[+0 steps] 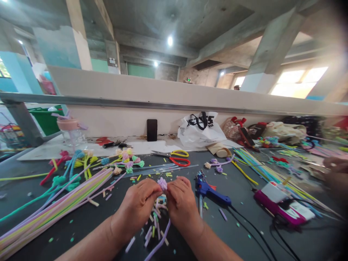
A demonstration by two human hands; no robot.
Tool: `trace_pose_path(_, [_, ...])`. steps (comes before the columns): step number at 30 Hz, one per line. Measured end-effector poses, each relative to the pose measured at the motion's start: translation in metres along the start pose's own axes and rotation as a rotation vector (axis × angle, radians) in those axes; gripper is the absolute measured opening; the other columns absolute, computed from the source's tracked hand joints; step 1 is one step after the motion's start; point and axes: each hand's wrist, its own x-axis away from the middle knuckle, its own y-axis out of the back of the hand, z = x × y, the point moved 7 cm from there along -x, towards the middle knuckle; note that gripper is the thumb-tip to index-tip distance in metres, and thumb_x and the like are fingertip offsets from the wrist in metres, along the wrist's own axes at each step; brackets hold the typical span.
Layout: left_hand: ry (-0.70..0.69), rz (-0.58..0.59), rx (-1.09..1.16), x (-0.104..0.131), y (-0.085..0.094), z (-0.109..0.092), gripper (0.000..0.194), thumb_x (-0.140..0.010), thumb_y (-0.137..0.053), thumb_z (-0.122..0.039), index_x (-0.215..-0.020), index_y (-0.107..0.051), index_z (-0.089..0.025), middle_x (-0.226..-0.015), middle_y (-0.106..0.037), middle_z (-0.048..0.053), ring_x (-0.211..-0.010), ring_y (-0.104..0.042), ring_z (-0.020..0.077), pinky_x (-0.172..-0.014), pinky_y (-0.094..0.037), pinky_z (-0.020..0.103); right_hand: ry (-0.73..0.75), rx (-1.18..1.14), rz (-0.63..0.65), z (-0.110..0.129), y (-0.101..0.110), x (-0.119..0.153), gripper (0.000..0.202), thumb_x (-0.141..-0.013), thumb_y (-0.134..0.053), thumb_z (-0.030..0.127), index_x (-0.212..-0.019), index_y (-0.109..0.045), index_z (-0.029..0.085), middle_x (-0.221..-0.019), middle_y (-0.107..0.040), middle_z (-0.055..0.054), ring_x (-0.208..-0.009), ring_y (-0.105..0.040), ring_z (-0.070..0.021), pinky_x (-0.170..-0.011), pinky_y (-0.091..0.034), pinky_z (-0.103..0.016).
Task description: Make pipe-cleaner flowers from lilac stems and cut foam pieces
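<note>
In the head view, a small lilac flower made of fuzzy pipe cleaner sits between my fingertips. My left hand pinches it from the left, and my right hand pinches it from the right. From under my right hand a lilac pipe cleaner stem runs down toward me; whether it joins the flower is hidden. Short cut pipe cleaner pieces lie scattered beneath both hands. Just right of my right hand, a blue hot glue gun lies on the dark table.
Long pipe cleaners lie in a bundle at left, beside finished flowers. Scissors, a phone and a white bag are farther back. At right are a magenta power strip and another person's hand.
</note>
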Motion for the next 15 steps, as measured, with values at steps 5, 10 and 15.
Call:
trace_pose_path(5, [-0.018,-0.005,-0.036,0.001,0.005,-0.002,0.007,-0.082,-0.05,-0.015,-0.082,-0.056,-0.019,-0.077,-0.06,0.002,-0.072,-0.056,0.0131,-0.067,-0.046,0.024,0.005,0.076,-0.019,0.005,0.004,-0.002,0.015,-0.08,-0.044,0.008,-0.076,-0.055,0.018,-0.067,-0.061,-0.001,-0.065,-0.054,-0.0144,-0.084,-0.033,-0.039])
trace_pose_path(10, [-0.054,-0.058,-0.115,0.002,0.01,-0.007,0.01,-0.083,-0.05,-0.015,-0.09,-0.054,-0.019,-0.086,-0.058,0.004,-0.081,-0.056,0.015,-0.075,-0.047,0.026,-0.013,0.154,0.05,0.009,0.0,0.0,0.016,-0.081,-0.042,0.01,-0.079,-0.056,0.019,-0.071,-0.061,-0.002,-0.07,-0.054,-0.0156,-0.092,-0.027,-0.042])
trace_pose_path(15, [-0.042,-0.011,-0.187,0.001,0.005,-0.007,0.011,-0.084,-0.047,-0.014,-0.087,-0.056,-0.02,-0.085,-0.057,0.004,-0.08,-0.055,0.0143,-0.074,-0.046,0.025,-0.04,0.179,0.108,0.007,-0.006,0.004,0.017,-0.08,-0.043,0.01,-0.08,-0.056,0.02,-0.072,-0.061,-0.002,-0.072,-0.054,-0.0162,-0.095,-0.025,-0.043])
